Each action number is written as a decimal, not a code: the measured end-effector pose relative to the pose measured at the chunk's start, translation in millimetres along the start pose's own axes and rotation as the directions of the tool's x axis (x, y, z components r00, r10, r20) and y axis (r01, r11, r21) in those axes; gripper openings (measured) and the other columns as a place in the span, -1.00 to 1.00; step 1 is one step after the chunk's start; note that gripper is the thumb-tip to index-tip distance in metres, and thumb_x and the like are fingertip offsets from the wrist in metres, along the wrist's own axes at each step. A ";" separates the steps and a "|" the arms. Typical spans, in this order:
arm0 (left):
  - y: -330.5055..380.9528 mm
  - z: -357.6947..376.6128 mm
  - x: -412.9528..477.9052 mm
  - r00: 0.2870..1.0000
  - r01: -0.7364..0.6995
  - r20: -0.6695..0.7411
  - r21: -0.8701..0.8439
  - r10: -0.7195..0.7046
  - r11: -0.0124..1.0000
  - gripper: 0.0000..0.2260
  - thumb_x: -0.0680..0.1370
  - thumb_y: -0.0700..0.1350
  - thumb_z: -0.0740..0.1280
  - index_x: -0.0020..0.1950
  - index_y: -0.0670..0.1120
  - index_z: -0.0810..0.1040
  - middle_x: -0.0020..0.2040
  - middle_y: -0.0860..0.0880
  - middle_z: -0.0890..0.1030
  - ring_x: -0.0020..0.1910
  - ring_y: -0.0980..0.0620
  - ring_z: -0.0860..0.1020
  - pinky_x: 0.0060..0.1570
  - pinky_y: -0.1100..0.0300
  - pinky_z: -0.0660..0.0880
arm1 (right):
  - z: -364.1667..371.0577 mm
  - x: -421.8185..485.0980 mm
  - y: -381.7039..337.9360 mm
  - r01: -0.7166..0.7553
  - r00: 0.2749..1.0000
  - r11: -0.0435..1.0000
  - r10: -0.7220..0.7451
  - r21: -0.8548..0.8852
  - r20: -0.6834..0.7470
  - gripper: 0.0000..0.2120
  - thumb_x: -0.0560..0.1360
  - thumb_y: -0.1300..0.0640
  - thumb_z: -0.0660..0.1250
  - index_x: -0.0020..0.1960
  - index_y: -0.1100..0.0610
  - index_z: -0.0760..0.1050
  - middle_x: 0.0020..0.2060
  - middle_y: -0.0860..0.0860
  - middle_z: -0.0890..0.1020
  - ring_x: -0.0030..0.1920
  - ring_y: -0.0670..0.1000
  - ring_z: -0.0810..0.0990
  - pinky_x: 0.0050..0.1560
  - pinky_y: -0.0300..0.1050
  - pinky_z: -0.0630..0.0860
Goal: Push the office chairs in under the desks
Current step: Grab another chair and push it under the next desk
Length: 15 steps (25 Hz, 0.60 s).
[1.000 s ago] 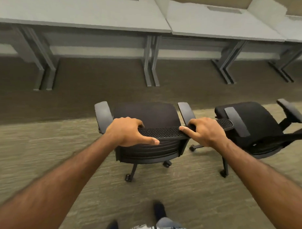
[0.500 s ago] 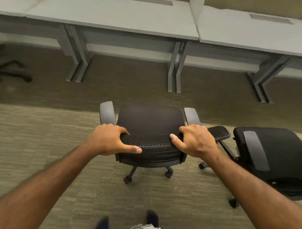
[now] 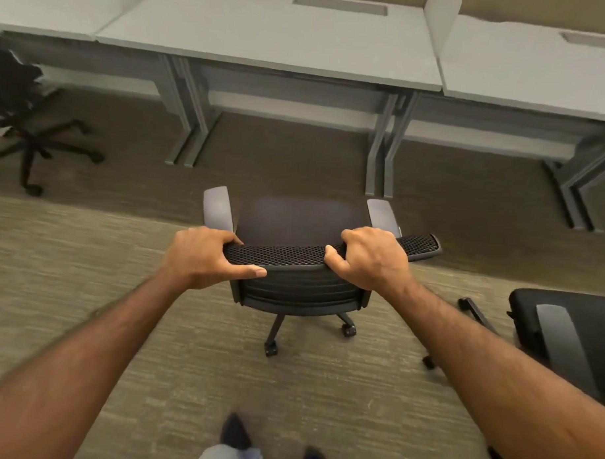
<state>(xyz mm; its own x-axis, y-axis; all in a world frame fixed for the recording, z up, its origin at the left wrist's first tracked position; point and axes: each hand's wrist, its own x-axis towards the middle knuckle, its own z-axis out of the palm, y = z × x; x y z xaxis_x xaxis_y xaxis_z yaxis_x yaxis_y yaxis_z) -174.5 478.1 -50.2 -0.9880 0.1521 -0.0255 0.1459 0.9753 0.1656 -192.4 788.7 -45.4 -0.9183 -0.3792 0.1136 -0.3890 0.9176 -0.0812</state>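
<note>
Our left hand (image 3: pixel 204 256) and right hand (image 3: pixel 372 262) clamped on the office chair (image 3: pixel 301 229) mesh backrest top, chair facing the grey desk (image 3: pixel 266 39), still short of it.

Black mesh-backed office chair (image 3: pixel 294 263), grey armrests, upright on castors, seat facing the grey centre desk (image 3: pixel 273 39) but short of it. Second black chair (image 3: pixel 571 338) right of the first; third chair (image 3: pixel 20 116) far left, near the desks.

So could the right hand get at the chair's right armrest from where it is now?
Probably yes: the right hand grips the backrest just behind the right armrest, and nothing lies between them. It would have to let go first.
</note>
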 end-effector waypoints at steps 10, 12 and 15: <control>-118.4 -24.9 115.5 0.991 0.030 -0.127 -0.120 -0.045 0.992 -0.23 0.31 0.69 -0.22 -0.24 0.21 0.59 -0.40 0.21 0.46 -0.31 0.06 0.43 -0.38 0.17 0.21 | 23.8 157.3 -48.5 -0.059 0.997 0.998 0.059 0.013 -0.045 -0.46 0.53 -0.32 0.04 -0.24 0.08 0.51 -0.31 -0.02 0.59 -0.25 0.05 0.56 -0.26 -0.03 0.47; -144.1 -27.3 135.9 0.981 0.003 -0.195 -0.115 -0.025 0.993 -0.21 0.36 0.66 -0.17 -0.13 0.18 0.67 -0.34 0.20 0.55 -0.30 0.10 0.46 -0.37 0.18 0.23 | 29.2 190.5 -57.9 -0.078 0.996 0.997 0.079 0.025 -0.050 -0.45 0.52 -0.34 0.04 -0.21 0.06 0.55 -0.29 -0.04 0.61 -0.23 0.04 0.57 -0.23 -0.03 0.50; -186.1 -32.8 170.7 0.974 -0.023 -0.226 -0.096 0.000 0.995 -0.23 0.39 0.63 -0.14 -0.09 0.17 0.68 -0.27 0.17 0.65 -0.24 0.05 0.58 -0.31 0.14 0.30 | 38.9 246.4 -71.7 -0.068 0.996 0.996 0.071 0.055 -0.048 -0.42 0.51 -0.37 0.01 -0.20 0.05 0.57 -0.29 -0.04 0.61 -0.23 0.03 0.58 -0.23 -0.04 0.49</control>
<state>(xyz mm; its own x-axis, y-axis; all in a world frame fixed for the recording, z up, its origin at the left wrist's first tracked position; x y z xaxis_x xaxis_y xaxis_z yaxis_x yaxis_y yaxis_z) -372.0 317.3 -53.1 -0.9737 0.1122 0.1982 0.1627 0.9518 0.2601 -393.6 624.9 -50.1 -0.9389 -0.3075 0.1546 -0.3291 0.9335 -0.1426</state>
